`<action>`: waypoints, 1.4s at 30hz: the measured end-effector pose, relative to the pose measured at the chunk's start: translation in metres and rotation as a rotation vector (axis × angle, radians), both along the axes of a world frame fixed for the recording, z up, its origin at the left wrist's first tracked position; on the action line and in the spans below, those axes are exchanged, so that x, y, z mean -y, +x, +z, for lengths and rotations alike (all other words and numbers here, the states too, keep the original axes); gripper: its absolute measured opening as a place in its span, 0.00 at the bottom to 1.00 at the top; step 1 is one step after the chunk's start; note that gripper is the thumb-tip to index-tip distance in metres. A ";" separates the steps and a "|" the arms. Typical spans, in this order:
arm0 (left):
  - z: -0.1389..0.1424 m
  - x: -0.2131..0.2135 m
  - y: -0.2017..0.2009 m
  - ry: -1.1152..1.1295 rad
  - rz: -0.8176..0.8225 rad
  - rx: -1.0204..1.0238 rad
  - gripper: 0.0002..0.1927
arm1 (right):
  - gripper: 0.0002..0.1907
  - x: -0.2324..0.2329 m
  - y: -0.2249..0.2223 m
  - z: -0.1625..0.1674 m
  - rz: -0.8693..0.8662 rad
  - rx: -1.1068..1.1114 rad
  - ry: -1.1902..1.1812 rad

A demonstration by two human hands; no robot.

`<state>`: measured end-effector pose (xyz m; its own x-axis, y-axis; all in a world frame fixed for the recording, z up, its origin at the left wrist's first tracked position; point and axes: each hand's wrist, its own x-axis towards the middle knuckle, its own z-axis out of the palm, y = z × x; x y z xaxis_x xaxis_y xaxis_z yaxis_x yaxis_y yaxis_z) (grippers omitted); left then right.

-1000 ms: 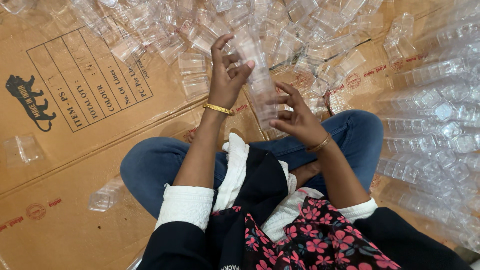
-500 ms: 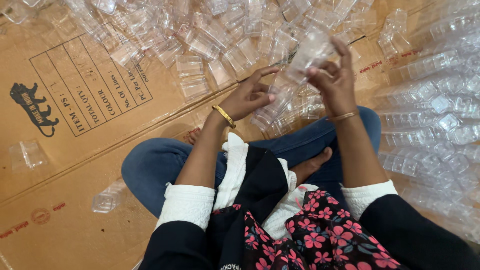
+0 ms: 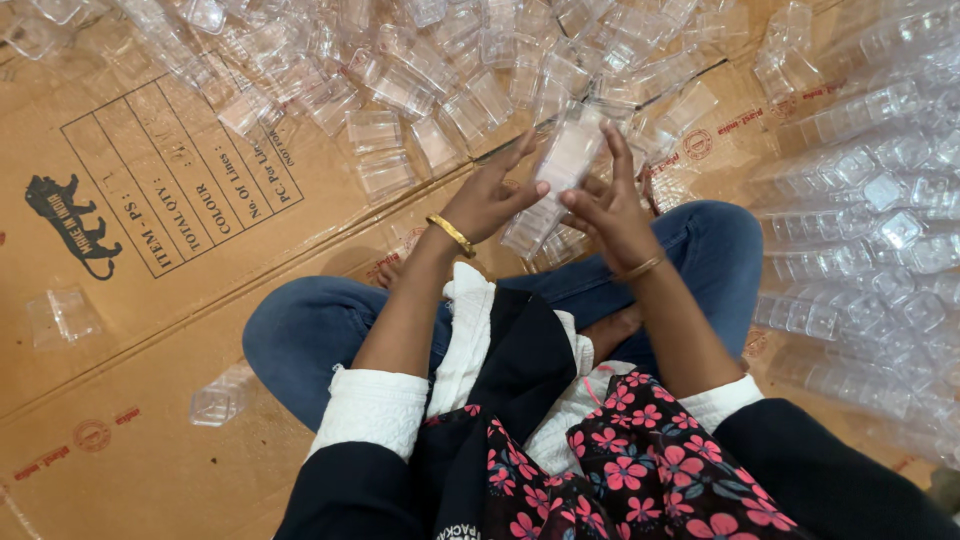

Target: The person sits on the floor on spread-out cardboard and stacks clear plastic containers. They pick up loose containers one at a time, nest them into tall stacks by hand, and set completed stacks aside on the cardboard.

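Clear plastic container stack point(image 3: 556, 178): a short column of nested transparent tubs, held tilted above the lap, just beyond the knees, between both hands; probably lifted clear of the floor so the pieces can be seated into one another.

Nearest: lap of a person sitting cross-legged, blue jeans point(image 3: 300, 335), dark floral garment point(image 3: 640, 470), white cuffs.

Left hand point(image 3: 485, 198): gold bangle at the wrist, fingers curled round the stack's left side and lower part, gripping it.

Right hand point(image 3: 608, 205): thin bangle, forefinger raised along the stack's right edge, thumb and other fingers closed on it, steadying the upper tubs.

Floor covering: flattened cardboard sheets point(image 3: 150, 400), brown, printed with a table and an animal emblem; apparently laid to keep the ware off the ground.

Near left: two stray single tubs, one point(image 3: 222, 395) beside the left knee, one point(image 3: 62, 315) farther left, well apart from the rest.

Right: long nested rows of tubs point(image 3: 860, 250) lying side by side, seemingly finished stacks set within reach.

Far: loose heap of single tubs point(image 3: 420, 70) spread across the top, close beyond the hands.
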<state>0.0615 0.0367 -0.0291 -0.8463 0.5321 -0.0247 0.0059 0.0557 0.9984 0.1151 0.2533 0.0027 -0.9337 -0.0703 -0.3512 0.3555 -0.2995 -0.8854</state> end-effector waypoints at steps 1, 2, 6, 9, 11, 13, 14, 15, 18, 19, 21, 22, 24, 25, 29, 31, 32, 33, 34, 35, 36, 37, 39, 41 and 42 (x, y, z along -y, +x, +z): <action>0.001 -0.002 0.002 0.000 0.025 -0.011 0.42 | 0.51 0.003 0.002 -0.002 -0.007 0.009 0.018; 0.001 -0.003 0.002 0.002 0.050 -0.025 0.43 | 0.51 0.005 0.002 -0.005 -0.011 -0.007 0.017; -0.013 0.014 -0.008 -0.243 -0.059 -0.041 0.43 | 0.55 -0.006 -0.003 -0.015 -0.139 0.014 -0.037; -0.040 0.044 -0.027 -0.948 -0.380 -0.071 0.35 | 0.57 -0.033 -0.007 -0.020 -0.305 -0.023 -0.096; -0.064 0.058 -0.029 -1.428 -0.543 0.003 0.23 | 0.57 -0.055 -0.004 -0.023 -0.376 -0.053 -0.088; -0.090 0.058 -0.024 -1.601 -0.451 0.179 0.19 | 0.57 -0.071 0.001 -0.028 -0.414 -0.063 -0.039; -0.102 0.053 -0.021 -1.621 -0.389 0.274 0.20 | 0.57 -0.075 0.003 -0.031 -0.413 -0.068 -0.027; -0.111 0.046 -0.017 -1.637 -0.329 0.370 0.22 | 0.57 -0.077 0.006 -0.034 -0.413 -0.072 -0.014; -0.120 0.023 -0.006 -1.679 -0.088 0.263 0.28 | 0.56 -0.077 0.013 -0.041 -0.428 -0.068 0.017; -0.115 0.019 -0.006 -1.682 -0.109 0.245 0.28 | 0.56 -0.075 0.015 -0.042 -0.436 -0.064 0.023; -0.095 0.018 -0.008 -1.689 -0.149 0.212 0.29 | 0.57 -0.069 0.018 -0.042 -0.385 -0.069 0.006; -0.081 0.016 -0.010 -1.624 -0.201 0.227 0.30 | 0.57 -0.064 0.017 -0.041 -0.357 -0.072 -0.003; -0.048 0.018 -0.011 -1.289 -0.166 0.107 0.33 | 0.57 -0.053 0.016 -0.039 -0.285 -0.061 0.020; -0.033 0.020 -0.004 -1.017 -0.079 -0.018 0.36 | 0.57 -0.045 0.016 -0.040 -0.248 -0.054 0.032; 0.004 0.003 0.026 -0.196 0.100 -0.274 0.45 | 0.60 0.004 0.016 -0.053 -0.009 -0.185 0.400; 0.007 -0.002 0.032 -0.158 0.156 -0.307 0.45 | 0.55 0.022 0.024 -0.062 0.192 -0.319 0.446; 0.006 -0.004 0.031 -0.205 0.200 -0.328 0.44 | 0.54 0.022 0.022 -0.065 0.259 -0.321 0.389; 0.003 -0.003 0.028 -0.253 0.245 -0.349 0.44 | 0.53 0.016 0.019 -0.066 0.326 -0.324 0.331; 0.000 -0.002 0.022 -0.158 0.277 -0.247 0.44 | 0.52 0.008 0.013 -0.068 0.393 -0.325 0.273; -0.003 0.000 0.013 -0.064 0.309 -0.146 0.44 | 0.44 -0.009 0.001 -0.068 0.361 -0.342 0.357; -0.005 0.003 0.006 0.031 0.341 -0.046 0.44 | 0.38 -0.032 -0.015 -0.067 0.328 -0.360 0.441; -0.006 0.005 -0.001 0.103 0.350 -0.066 0.42 | 0.30 -0.056 -0.036 -0.065 0.252 -0.378 0.586; -0.006 0.008 -0.008 0.254 0.357 -0.103 0.39 | 0.23 -0.101 -0.064 -0.064 0.187 -0.455 1.010; -0.004 0.007 -0.010 0.441 0.380 0.243 0.37 | 0.27 -0.139 -0.081 -0.065 0.243 -0.519 1.323; -0.002 0.006 -0.010 0.532 0.389 0.418 0.36 | 0.31 -0.150 -0.087 -0.069 0.288 -0.521 1.351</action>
<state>0.0516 0.0306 -0.0314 -0.9512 0.2284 -0.2075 -0.2985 -0.5104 0.8065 0.0285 0.4029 -0.0660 -0.9832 -0.1709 0.0635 -0.1805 0.8622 -0.4734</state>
